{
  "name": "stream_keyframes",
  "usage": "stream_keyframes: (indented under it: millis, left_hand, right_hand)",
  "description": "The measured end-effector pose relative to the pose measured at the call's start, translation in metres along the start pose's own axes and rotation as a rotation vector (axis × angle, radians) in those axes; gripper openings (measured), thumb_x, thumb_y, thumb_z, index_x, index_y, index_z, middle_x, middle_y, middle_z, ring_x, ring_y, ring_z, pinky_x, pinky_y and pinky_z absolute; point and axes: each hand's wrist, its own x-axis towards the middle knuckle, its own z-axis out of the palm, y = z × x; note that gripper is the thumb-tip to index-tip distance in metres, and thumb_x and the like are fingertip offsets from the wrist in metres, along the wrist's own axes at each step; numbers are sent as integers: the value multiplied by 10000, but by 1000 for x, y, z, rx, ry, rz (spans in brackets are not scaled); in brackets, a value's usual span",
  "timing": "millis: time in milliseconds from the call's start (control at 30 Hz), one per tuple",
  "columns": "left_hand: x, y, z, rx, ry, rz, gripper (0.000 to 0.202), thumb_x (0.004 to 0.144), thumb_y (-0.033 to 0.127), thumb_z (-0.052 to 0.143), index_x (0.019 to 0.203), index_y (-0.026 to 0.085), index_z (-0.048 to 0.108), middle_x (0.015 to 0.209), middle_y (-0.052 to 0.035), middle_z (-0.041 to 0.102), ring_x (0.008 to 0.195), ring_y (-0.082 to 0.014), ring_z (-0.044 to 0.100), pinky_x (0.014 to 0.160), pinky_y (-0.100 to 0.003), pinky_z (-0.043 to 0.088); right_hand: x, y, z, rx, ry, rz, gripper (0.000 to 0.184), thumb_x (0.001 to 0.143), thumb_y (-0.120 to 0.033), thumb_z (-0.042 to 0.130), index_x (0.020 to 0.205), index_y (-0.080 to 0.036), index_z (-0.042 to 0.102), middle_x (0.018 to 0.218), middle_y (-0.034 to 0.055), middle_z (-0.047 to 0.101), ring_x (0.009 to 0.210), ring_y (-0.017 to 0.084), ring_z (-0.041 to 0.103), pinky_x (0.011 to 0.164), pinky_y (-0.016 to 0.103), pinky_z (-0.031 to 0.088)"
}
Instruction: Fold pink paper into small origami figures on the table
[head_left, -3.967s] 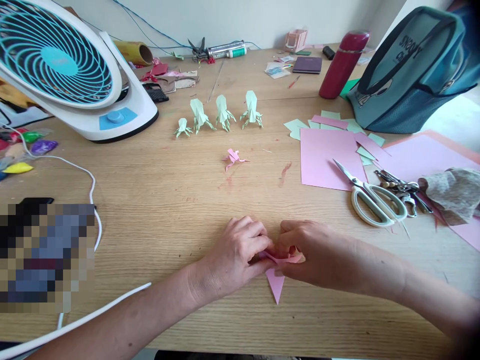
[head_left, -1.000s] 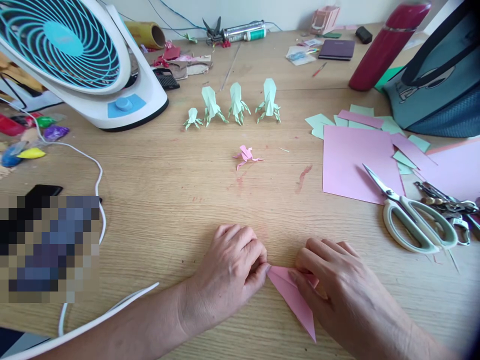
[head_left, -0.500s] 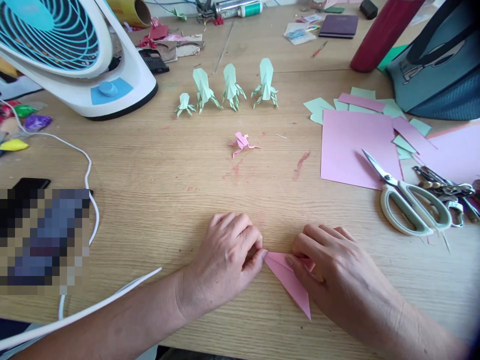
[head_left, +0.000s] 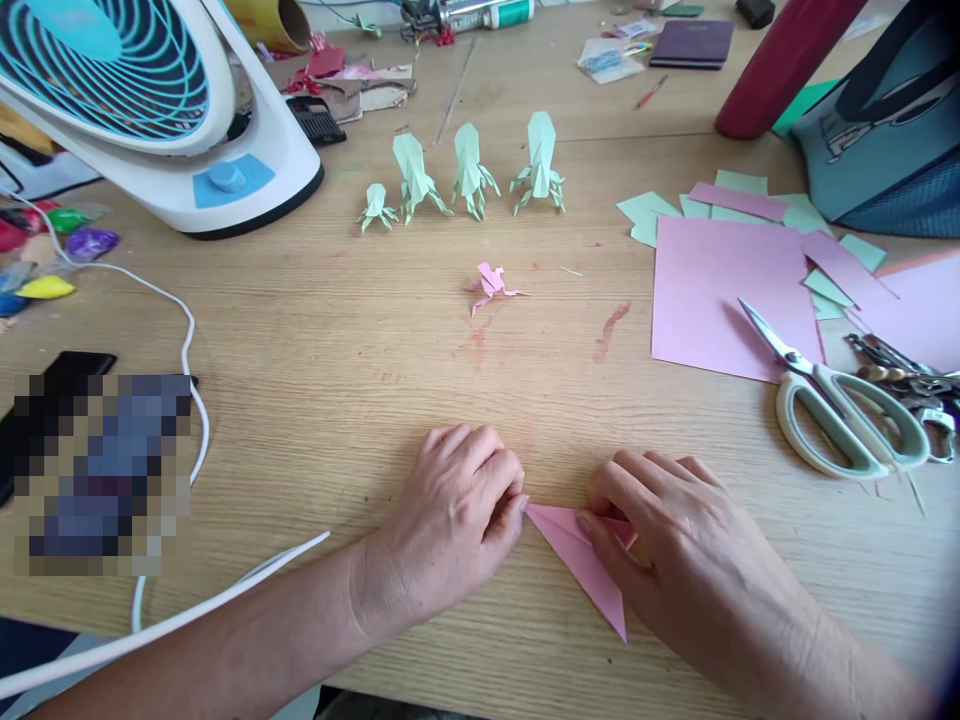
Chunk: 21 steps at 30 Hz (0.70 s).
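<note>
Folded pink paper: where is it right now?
In the head view, the folded pink paper is low and right of centre, its left corner pinched by the left hand, its right side under the right hand.

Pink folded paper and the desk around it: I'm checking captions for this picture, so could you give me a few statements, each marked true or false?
1. The left hand pinches a corner of the pink folded paper. True.
2. The right hand is gripping the scissors. False: it holds the pink folded paper; the scissors lie farther right.
3. Four pale green paper figures stand in a row. True.
4. The small pink figure is behind the green row. False: the small pink figure is nearer the person.
5. The scissors' blades lie over a flat pink sheet. True.
</note>
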Motion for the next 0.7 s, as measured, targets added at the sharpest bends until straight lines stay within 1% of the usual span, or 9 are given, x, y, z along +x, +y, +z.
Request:
stream_keyframes:
  millis: [100, 200, 267, 300, 367, 433, 567, 633, 700]
  left_hand:
    - [-3, -3, -3, -47, 17, 3, 123, 902, 129, 542, 784, 163, 542, 832, -21, 547, 835, -178, 494, 798, -345, 366]
    - [-10, -6, -7, -91, 38, 43, 130, 929, 120, 520, 809, 157, 555, 823, -22, 552, 831, -169, 492, 803, -339, 379]
    - [-16, -6, -7, -90, 55, 97, 104, 933, 103, 514, 885, 152, 593, 843, -29, 572, 837, -167, 497, 806, -340, 389]
    - [-20, -6, -7, -76, 65, 129, 118, 930, 92, 518, 956, 152, 615, 863, -32, 587, 841, -167, 500, 809, -343, 393]
    - [-26, -5, -5, -24, 88, 193, 244, 920, 67, 528, 1123, 162, 624, 904, -38, 616, 841, -168, 507, 812, -350, 402]
    - [-30, -5, -2, 50, 113, 241, 335, 918, 61, 535, 1229, 164, 603, 922, -43, 636, 835, -172, 514, 807, -358, 411]
    - [-34, -5, 1, 204, 142, 310, 328, 948, 88, 504, 1258, 126, 603, 959, -62, 664, 867, -193, 541, 838, -401, 422]
    - [-35, -4, 1, 277, 123, 337, 332, 969, 90, 453, 1267, 103, 599, 995, -76, 675, 900, -206, 557, 884, -434, 416]
    - [-35, -2, -1, 326, 94, 345, 346, 985, 90, 405, 1275, 97, 595, 1021, -81, 682, 916, -208, 567, 912, -446, 410]
  right_hand:
    - [0, 1, 1, -5, -15, 1, 164, 836, -164, 569, 704, -215, 485, 687, -4, 541, 651, 187, 479, 652, 325, 271]
    - [0, 1, 2, 6, -15, 7, 167, 839, -159, 562, 705, -215, 479, 692, -4, 542, 655, 186, 483, 655, 327, 275]
    - [1, 1, 2, 11, -5, 11, 169, 841, -162, 562, 705, -215, 475, 694, -6, 542, 651, 184, 481, 655, 327, 277]
    - [1, 1, 2, 12, -3, 11, 167, 843, -166, 562, 708, -215, 477, 696, -6, 544, 651, 184, 481, 655, 326, 278]
    - [1, 1, 3, 16, -3, 11, 161, 847, -172, 563, 714, -215, 483, 699, -7, 546, 654, 184, 484, 657, 326, 281]
    - [1, 1, 3, 21, -3, 12, 165, 847, -174, 565, 711, -213, 482, 696, -10, 545, 653, 182, 486, 657, 323, 282]
    - [1, 1, 2, 23, -5, 11, 159, 839, -167, 568, 713, -212, 483, 695, -15, 543, 657, 183, 489, 663, 323, 283]
    - [2, 1, 2, 18, -10, 11, 161, 844, -171, 562, 711, -213, 481, 692, -15, 539, 656, 184, 487, 664, 324, 282]
    - [2, 1, 2, 18, -17, 16, 170, 851, -176, 556, 707, -213, 474, 691, -16, 536, 654, 184, 484, 664, 325, 283]
